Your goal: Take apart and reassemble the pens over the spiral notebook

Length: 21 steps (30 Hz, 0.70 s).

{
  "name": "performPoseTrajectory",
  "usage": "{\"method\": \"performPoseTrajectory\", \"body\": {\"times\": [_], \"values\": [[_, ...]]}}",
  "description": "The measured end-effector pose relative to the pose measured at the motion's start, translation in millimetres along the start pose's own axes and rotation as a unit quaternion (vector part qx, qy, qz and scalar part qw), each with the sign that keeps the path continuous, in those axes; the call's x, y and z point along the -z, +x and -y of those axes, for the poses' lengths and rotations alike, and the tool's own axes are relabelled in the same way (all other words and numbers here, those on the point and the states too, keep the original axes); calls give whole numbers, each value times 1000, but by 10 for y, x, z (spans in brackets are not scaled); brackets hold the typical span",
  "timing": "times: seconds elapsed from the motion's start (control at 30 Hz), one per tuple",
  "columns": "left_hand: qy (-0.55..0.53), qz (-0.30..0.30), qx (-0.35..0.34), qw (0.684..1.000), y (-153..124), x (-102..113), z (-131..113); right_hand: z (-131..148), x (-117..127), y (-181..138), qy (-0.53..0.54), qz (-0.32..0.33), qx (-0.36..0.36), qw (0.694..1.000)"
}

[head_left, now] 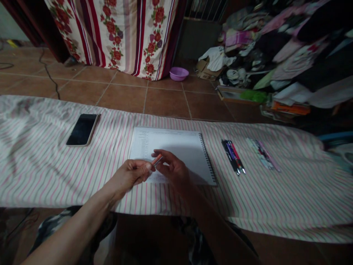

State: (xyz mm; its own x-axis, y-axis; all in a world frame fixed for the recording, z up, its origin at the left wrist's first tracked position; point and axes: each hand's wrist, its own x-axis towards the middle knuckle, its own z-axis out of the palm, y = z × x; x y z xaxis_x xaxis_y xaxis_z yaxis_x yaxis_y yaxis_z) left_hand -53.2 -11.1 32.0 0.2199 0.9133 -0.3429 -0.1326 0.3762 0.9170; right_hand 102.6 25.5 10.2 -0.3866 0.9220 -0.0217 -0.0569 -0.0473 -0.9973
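Note:
My left hand (136,172) is closed, pinching a small orange-red stick-like piece with a greyish side (157,159) between thumb and fingertips. What kind of thing it is, I cannot make out. Close to its far end is my right hand (175,170), fingers curved and apart; whether they touch the piece is unclear. Both hands hover above an open spiral notebook (190,154), its wire binding along the right side. Printed lines and a table show at the page's left and top, and the hands cover part of the lower left.
A striped cloth (110,162) covers the low table. A phone (82,129) lies at left. Right of the notebook are a bunch of dark pens (233,156) and a group of pale pens (263,154). Beyond, a purple basin (179,74) stands on the tiled floor beside piled clothes (253,48).

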Motion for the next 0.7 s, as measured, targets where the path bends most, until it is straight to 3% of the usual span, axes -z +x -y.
{"method": "performPoseTrajectory", "body": {"times": [0.1, 0.23, 0.47, 0.7], "values": [[-43, 15, 1, 999, 18, -59, 1, 47, -32, 11, 93, 18, -37, 995], [-34, 0, -19, 999, 30, -77, 11, 103, -74, 13, 135, 2, -58, 989], [45, 36, -48, 997, -34, -12, 16, 137, -66, 46, 116, -22, -49, 992], [74, 22, -53, 996, -65, -21, 3, 186, -59, 31, 53, -48, -35, 997]]}}
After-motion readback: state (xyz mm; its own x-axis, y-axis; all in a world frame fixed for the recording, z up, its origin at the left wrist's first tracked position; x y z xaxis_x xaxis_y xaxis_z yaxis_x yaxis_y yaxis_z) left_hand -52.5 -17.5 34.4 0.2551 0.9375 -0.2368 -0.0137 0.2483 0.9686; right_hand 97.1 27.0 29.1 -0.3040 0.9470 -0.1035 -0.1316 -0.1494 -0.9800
